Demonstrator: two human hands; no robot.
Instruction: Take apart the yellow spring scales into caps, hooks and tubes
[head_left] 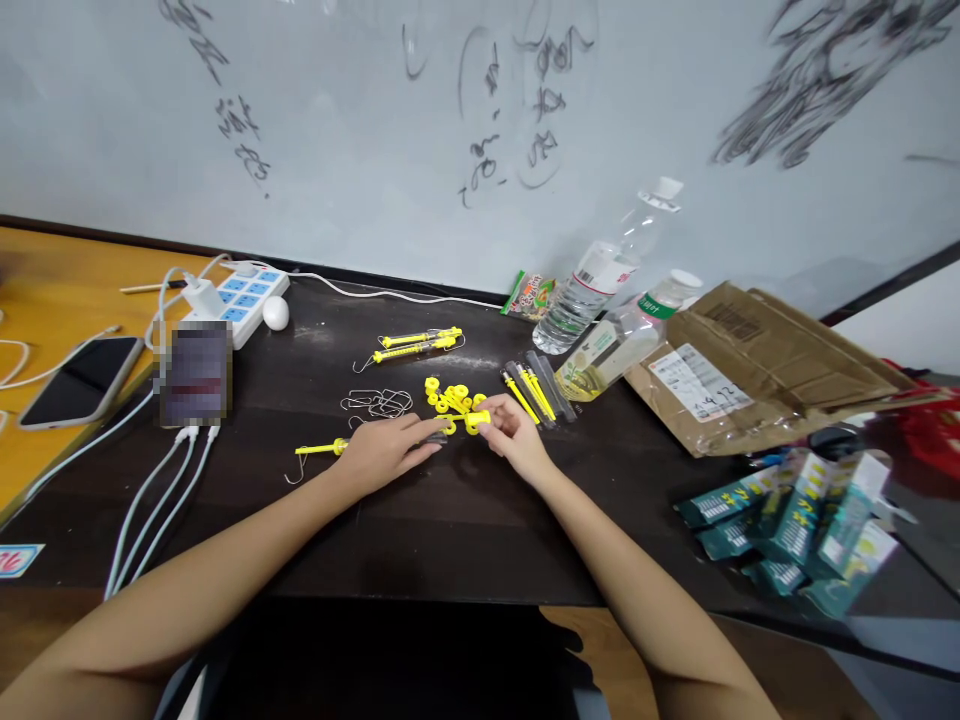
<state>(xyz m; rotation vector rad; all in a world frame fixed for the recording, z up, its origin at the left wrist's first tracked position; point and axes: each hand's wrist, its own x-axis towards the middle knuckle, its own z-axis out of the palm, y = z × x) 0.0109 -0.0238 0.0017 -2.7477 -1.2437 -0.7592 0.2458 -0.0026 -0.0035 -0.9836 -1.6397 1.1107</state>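
Note:
My left hand [388,450] lies palm down, fingers reaching right, over a yellow spring scale [321,449] whose hook end sticks out on its left. A dark clear part shows under its fingertips. My right hand [514,435] pinches a small yellow cap [477,420] between thumb and forefinger. Beside the fingers lies a pile of yellow rings and caps [454,395]. Metal hooks [378,403] are heaped above my left hand. Farther back lie two spring scales [416,345]. Clear tubes with yellow rods [532,389] sit right of the pile.
Two bottles [576,300] [626,338], a snack packet [529,295] and a cardboard parcel [724,380] stand or lie at the back right. Green boxes [799,520] are piled at the right. At the left are a power strip [251,298], cables and a phone [81,382].

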